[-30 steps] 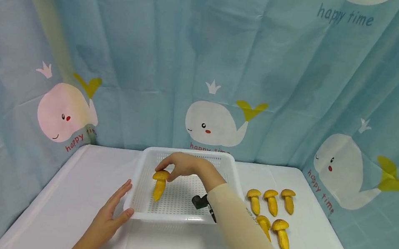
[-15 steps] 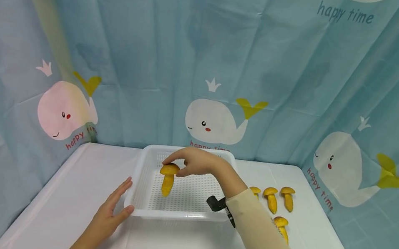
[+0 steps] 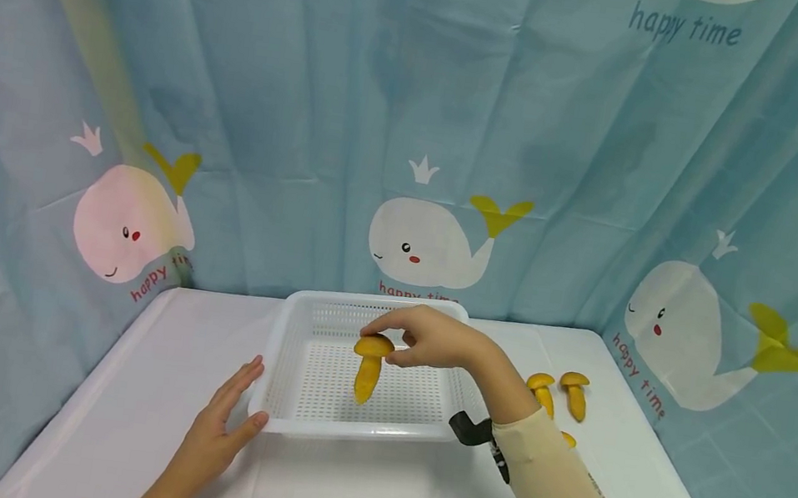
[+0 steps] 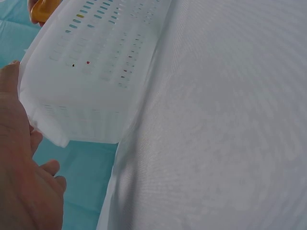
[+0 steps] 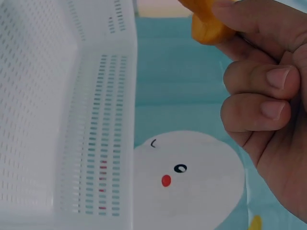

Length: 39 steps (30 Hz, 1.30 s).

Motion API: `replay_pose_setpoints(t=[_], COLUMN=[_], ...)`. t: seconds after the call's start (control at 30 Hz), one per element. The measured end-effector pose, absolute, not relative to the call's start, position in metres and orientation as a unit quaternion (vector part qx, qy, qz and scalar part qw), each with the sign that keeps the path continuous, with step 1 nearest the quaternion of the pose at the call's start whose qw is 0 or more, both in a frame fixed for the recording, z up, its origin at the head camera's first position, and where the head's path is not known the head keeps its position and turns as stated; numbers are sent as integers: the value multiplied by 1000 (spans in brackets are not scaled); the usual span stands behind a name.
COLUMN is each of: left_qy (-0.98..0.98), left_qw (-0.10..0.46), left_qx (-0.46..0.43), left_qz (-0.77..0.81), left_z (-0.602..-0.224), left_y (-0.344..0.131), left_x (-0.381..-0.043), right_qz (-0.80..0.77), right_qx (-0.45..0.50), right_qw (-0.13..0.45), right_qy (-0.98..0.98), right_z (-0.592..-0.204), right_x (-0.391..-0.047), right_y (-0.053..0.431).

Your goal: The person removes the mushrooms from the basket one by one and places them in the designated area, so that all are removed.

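A yellow mushroom (image 3: 367, 375) hangs stem-down over the white plastic basket (image 3: 375, 429), its cap pinched between the thumb and fingers of my right hand (image 3: 432, 339). The right wrist view catches part of the same mushroom (image 5: 207, 29) at the thumb, with the other fingers curled below. My left hand (image 3: 216, 431) lies against the basket's left side, fingers extended along it and the thumb at the near left corner. From the left wrist, the hand (image 4: 24, 158) shows beside the basket's slotted wall (image 4: 103, 72). The basket's perforated floor is bare around the mushroom.
To the right of the basket, several more mushrooms lie on the white table (image 3: 351, 495), among them one mushroom (image 3: 574, 396) at the back; the right sleeve (image 3: 555, 497) covers part of the group. A blue curtain (image 3: 294, 126) with printed whales stands close behind the basket.
My right hand has moved rightward across the basket, carrying the mushroom from its left part toward the middle. The sleeve now hides more of the mushrooms on the table. The left hand stays put.
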<state>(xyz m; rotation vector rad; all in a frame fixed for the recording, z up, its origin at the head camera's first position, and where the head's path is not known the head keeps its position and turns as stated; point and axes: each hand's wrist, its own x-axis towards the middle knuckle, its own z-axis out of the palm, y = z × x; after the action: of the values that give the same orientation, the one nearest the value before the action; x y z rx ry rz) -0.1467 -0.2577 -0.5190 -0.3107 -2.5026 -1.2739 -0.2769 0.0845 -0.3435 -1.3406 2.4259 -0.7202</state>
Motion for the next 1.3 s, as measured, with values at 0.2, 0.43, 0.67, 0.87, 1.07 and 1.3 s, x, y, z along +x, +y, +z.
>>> replay_pose_setpoints(t=[0.2,0.43,0.67,0.87,1.07,1.3], left_qy=[-876,-874,-874,-877,-876,-881], left_qw=[167,171,165,161,157,149], left_qx=[-108,-102,-98,-99,-97,-85], left_qz=[-440,-442,-445,-442,-446,-442], left_z=[-520,-517,-516,-519,-520,-519], left_y=[-257,-258,-258,-257,-256,-256], left_x=[-149,-150,-149,-148,-146,-146], right_qz=[-272,-280,-286,-304,-330,-330], right_qx=[-452,-423,-406,-398,-377,-364], right_qw=[141,130,118,107,100,78], right_qy=[838,852,860,859,860,868], right_z=[-343,-344,-345,-346,-359,-373], right_x=[-272,-266,-256,-247,-237,-230], right_y=[108,138,163,191,220,257])
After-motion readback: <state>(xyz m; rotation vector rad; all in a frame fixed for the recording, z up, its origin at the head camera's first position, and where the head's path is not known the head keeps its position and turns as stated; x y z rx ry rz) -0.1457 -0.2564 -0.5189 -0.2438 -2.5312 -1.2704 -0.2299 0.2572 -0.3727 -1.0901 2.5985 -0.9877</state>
